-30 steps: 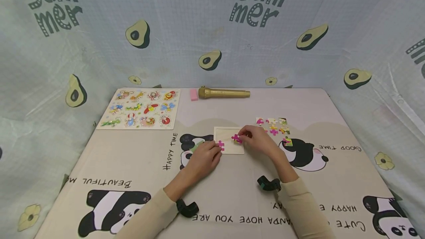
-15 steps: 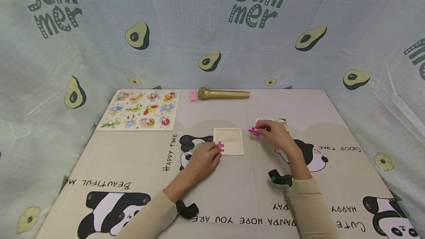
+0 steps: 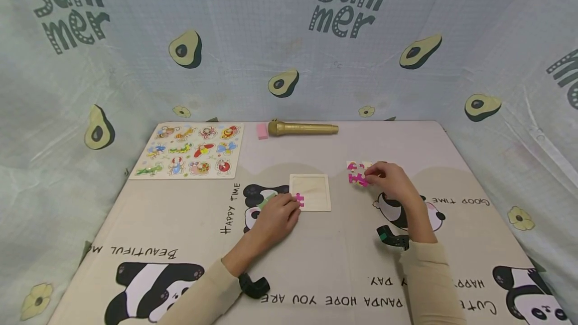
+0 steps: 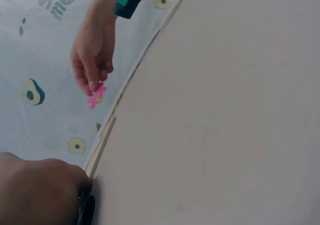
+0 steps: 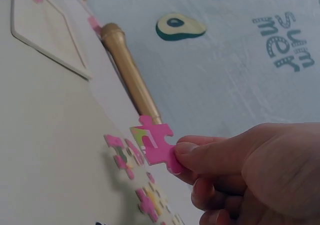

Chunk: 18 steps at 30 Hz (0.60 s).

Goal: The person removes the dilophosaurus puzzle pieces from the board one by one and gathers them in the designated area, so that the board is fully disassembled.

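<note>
My right hand (image 3: pixel 392 182) pinches a pink puzzle piece (image 5: pixel 154 146) with a green and white patch between thumb and fingers. It holds the piece over loose puzzle pieces (image 5: pixel 148 203), partly hidden by the hand in the head view. On the left, my left hand (image 3: pixel 276 213) stays at the lower left corner of a square wooden puzzle tray (image 3: pixel 328 193), its curled fingers at another pink puzzle piece (image 3: pixel 300 200) that overlaps the tray's inside. The left wrist view shows that hand's knuckles; its fingertips are hidden there.
A peg puzzle board with insect pictures (image 3: pixel 187 151) lies at the back left. A gold microphone (image 3: pixel 303 128) and a small pink block (image 3: pixel 262 132) lie at the table's back edge. A printed curtain (image 3: pixel 235 44) rises behind the panda-print tablecloth (image 3: pixel 325 260).
My right hand has moved right, from over the tray to over the loose pieces, carrying its pink puzzle piece. My left hand has stayed at the tray.
</note>
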Tool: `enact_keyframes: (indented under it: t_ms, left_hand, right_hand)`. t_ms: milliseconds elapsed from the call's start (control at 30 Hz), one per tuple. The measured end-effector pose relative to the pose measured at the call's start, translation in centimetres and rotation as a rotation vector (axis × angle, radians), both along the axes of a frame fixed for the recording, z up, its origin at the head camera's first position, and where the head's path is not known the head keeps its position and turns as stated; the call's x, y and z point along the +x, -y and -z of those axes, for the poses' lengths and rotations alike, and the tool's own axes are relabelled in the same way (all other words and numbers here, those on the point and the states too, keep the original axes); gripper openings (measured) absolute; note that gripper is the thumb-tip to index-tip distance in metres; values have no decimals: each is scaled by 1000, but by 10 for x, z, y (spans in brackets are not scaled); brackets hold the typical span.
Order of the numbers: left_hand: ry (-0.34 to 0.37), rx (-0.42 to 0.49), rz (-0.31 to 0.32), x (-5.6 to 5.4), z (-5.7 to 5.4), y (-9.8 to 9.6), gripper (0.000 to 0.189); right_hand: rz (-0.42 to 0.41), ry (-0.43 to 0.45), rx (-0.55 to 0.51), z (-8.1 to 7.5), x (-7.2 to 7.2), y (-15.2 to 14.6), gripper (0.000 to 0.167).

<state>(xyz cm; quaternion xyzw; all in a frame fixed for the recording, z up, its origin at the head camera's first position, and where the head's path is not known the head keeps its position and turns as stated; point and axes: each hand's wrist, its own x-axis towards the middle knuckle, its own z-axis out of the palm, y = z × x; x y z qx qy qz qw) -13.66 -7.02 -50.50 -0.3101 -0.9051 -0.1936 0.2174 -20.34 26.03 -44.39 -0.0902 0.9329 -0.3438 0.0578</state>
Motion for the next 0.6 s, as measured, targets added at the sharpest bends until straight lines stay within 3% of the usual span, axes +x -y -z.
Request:
enact_keyframes:
  t_ms: [600]
  left_hand:
    - [8, 6, 6, 0, 0, 0, 12]
  right_hand:
    - [-35, 59, 33, 7, -2, -24, 19]
